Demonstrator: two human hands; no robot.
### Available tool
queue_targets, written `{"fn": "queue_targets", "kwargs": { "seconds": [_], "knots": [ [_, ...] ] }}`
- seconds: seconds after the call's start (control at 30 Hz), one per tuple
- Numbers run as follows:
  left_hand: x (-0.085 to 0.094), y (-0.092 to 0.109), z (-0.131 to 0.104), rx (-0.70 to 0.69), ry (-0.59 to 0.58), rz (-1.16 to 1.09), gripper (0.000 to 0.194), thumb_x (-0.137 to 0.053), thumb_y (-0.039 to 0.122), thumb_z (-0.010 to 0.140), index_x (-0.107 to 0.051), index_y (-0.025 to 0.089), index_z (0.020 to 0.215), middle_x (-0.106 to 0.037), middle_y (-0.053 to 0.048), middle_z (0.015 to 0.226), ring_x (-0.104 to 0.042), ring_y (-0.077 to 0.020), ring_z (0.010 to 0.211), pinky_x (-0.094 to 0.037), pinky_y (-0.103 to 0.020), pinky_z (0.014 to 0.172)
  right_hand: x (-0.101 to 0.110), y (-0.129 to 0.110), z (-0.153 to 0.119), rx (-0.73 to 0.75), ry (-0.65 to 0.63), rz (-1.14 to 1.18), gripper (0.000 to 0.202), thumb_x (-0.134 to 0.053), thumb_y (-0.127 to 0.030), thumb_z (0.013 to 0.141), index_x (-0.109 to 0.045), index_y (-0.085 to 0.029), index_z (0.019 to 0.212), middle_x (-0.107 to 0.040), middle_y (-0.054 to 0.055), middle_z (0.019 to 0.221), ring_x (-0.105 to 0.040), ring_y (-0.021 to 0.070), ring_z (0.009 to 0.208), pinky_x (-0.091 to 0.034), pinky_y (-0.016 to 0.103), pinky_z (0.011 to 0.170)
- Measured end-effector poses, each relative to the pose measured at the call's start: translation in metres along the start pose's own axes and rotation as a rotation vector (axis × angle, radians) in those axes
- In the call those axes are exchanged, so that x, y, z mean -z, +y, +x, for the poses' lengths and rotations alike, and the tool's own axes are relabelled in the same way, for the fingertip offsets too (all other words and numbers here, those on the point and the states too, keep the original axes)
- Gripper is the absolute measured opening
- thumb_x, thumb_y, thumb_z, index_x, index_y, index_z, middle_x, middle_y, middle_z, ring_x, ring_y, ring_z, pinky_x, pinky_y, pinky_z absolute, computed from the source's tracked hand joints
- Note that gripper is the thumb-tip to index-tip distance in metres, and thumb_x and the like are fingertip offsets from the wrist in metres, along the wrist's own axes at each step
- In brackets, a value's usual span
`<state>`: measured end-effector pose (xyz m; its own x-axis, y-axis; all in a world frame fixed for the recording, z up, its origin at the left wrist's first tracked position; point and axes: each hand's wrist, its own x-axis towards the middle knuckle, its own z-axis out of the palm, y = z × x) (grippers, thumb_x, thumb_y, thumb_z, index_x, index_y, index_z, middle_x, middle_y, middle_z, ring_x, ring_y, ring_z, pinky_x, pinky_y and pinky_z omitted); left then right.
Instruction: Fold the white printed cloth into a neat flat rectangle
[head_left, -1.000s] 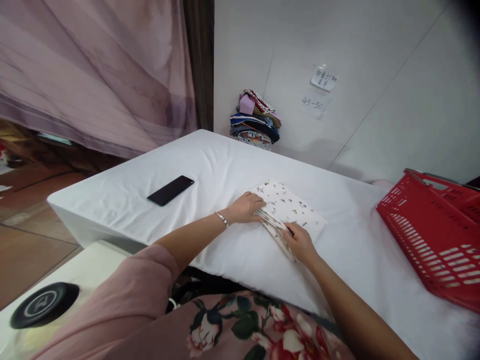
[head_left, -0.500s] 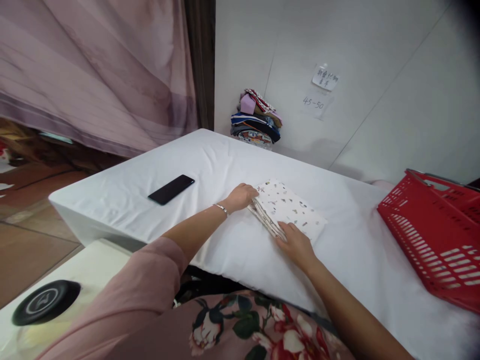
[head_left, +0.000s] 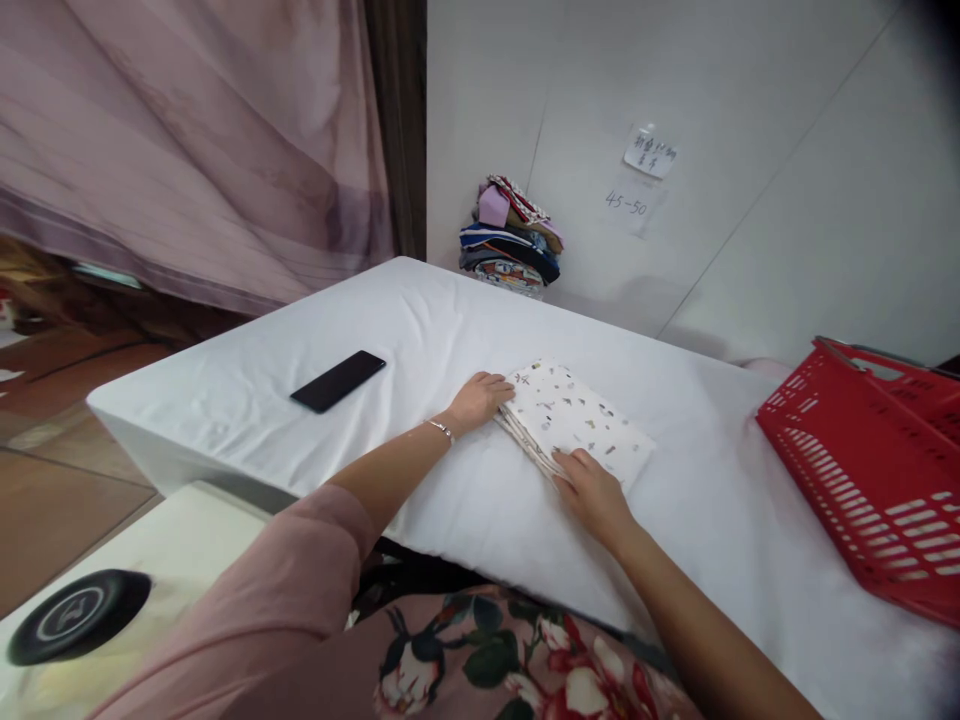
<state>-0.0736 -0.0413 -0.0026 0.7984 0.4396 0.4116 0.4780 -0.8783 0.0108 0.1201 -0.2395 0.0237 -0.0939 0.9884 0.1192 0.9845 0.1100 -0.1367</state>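
Observation:
A folded white cloth (head_left: 581,412) with a small scattered print lies on the white-covered table, its stacked layers showing along the near left edge. My left hand (head_left: 481,397) is closed on the cloth's left corner, fingers on top; the thumb is hard to make out. At the near edge, my right hand (head_left: 594,492) grips the layers, with its thumb and fingers around the fold. To the left of the hands lies a black phone (head_left: 339,381), touched by neither.
At the right stands a red plastic basket (head_left: 847,470). A pile of folded fabrics (head_left: 511,240) sits beyond the table's far edge, against the wall. A round black object (head_left: 79,615) rests on a pale surface at lower left. Paper notes (head_left: 649,153) hang on the wall.
The layers at the cloth's near left edge look pressed slightly flatter. Both hands keep nearly the same hold, and the view has shifted a little.

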Motion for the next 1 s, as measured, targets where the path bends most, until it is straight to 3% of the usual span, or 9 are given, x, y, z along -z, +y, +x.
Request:
{"fn": "queue_targets", "kwargs": {
  "seconds": [0.27, 0.57, 0.8, 1.0],
  "knots": [
    [-0.003, -0.004, -0.017, 0.020, -0.084, -0.022, 0.050, -0.033, 0.006, 0.085, -0.043, 0.021, 0.131, -0.043, -0.003, 0.138, -0.031, -0.0188, 0.131, -0.034, -0.037, 0.100, -0.003, 0.004, -0.003, 0.002, 0.049, 0.072, 0.033, -0.043, -0.027, 0.086, -0.054, -0.026, 0.118, -0.056, 0.005, 0.097, -0.056, 0.0169, 0.087, -0.043, 0.024, 0.064],
    [-0.001, -0.003, -0.021, 0.053, -0.109, -0.025, 0.049, -0.033, 0.004, 0.084, -0.046, 0.020, 0.128, -0.044, -0.002, 0.137, -0.034, -0.0186, 0.130, -0.037, -0.036, 0.099, -0.006, 0.011, -0.007, 0.006, 0.119, 0.220, 0.032, -0.045, -0.032, 0.086, -0.057, -0.024, 0.115, -0.058, 0.004, 0.098, -0.058, 0.0171, 0.087, -0.048, 0.028, 0.072],
    [0.002, 0.000, -0.022, 0.076, -0.092, -0.127, 0.049, -0.036, 0.007, 0.082, -0.044, 0.018, 0.130, -0.043, -0.005, 0.138, -0.030, -0.0176, 0.132, -0.036, -0.037, 0.102, -0.014, 0.007, -0.025, 0.105, 0.195, 0.112, 0.040, -0.042, -0.020, 0.084, -0.050, -0.018, 0.124, -0.056, 0.011, 0.112, -0.051, 0.0234, 0.103, -0.044, 0.039, 0.087],
    [0.004, 0.002, -0.024, 0.095, -0.113, -0.154, 0.052, -0.038, 0.009, 0.080, -0.041, 0.019, 0.131, -0.039, -0.004, 0.141, -0.026, -0.0173, 0.133, -0.034, -0.035, 0.104, -0.029, 0.020, -0.048, 0.208, 0.223, 0.038, 0.050, -0.038, -0.017, 0.087, -0.035, -0.017, 0.136, -0.043, 0.012, 0.136, -0.036, 0.0248, 0.126, -0.033, 0.047, 0.101]
  ]
}}
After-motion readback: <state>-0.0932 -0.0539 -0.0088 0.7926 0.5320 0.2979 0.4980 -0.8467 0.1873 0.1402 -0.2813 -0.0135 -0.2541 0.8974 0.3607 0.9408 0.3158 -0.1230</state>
